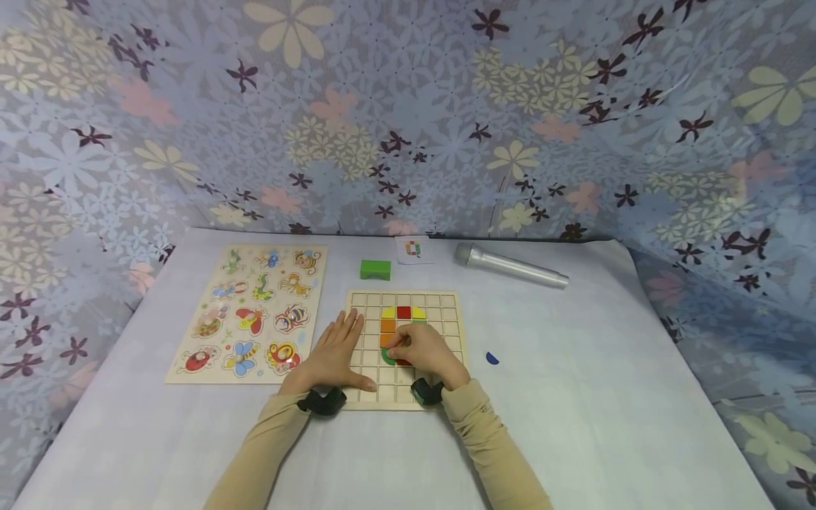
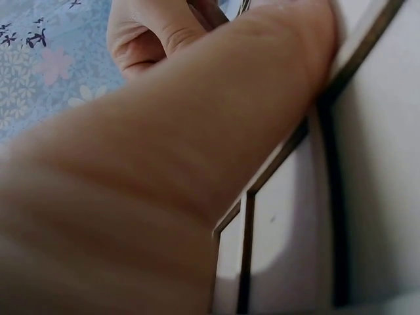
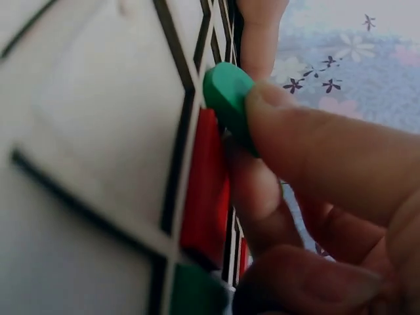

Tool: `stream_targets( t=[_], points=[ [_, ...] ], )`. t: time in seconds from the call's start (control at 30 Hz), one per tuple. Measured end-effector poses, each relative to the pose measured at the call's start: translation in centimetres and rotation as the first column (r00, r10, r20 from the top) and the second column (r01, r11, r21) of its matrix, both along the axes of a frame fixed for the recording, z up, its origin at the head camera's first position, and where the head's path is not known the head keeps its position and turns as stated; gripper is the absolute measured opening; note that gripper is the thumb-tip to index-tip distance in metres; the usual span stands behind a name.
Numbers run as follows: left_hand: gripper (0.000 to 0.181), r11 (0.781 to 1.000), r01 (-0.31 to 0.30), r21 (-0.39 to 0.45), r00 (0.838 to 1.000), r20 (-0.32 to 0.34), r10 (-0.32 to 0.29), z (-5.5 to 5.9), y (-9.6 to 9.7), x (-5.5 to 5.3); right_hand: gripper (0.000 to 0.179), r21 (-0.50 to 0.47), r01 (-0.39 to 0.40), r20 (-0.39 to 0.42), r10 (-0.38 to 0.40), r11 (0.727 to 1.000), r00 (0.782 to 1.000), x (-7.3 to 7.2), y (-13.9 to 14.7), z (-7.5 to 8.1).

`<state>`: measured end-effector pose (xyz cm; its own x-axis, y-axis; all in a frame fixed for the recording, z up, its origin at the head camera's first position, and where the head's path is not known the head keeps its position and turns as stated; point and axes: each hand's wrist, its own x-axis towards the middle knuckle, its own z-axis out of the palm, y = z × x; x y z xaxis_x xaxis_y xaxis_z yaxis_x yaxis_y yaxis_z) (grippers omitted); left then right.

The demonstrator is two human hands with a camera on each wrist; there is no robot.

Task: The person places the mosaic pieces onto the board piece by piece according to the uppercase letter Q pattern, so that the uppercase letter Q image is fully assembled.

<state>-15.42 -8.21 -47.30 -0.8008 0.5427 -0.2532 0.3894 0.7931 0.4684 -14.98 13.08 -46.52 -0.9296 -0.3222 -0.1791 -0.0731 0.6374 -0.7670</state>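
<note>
Between thumb and fingers my right hand pinches a small green piece with a rounded edge, at the lower left of a shape on the wooden grid board. Beside it lies a red square piece, and another green piece shows below in the right wrist view. Yellow corner pieces, a red square and orange squares sit in the upper cells. My left hand rests with spread fingers on the board's left side, holding nothing.
A wooden insect puzzle lies at the left. Behind the grid board are a green block and a pattern card. A silver microphone lies at back right, a blue half-round piece right of the board.
</note>
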Motion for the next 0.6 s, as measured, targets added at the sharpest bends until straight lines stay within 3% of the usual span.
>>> stream_targets(
  t=[0.3, 0.43, 0.6],
  points=[
    [0.126, 1.000, -0.003, -0.004, 1.000, -0.001, 0.003, 0.1, 0.0, 0.0, 0.005, 0.041, 0.017, -0.081, -0.014, 0.999, 0.997, 0.1, 0.1, -0.4],
    [0.127, 1.000, -0.001, 0.000, 1.000, -0.002, 0.001, 0.1, 0.0, 0.0, 0.014, -0.071, 0.036, -0.082, -0.042, 0.997, 0.996, 0.4, 0.9, -0.5],
    [0.127, 1.000, 0.004, 0.007, 1.000, -0.011, -0.004, -0.1, -0.1, 0.0, 0.026, -0.176, 0.123, -0.102, -0.142, 0.977, 0.985, 0.8, 3.9, -0.4]
  ],
)
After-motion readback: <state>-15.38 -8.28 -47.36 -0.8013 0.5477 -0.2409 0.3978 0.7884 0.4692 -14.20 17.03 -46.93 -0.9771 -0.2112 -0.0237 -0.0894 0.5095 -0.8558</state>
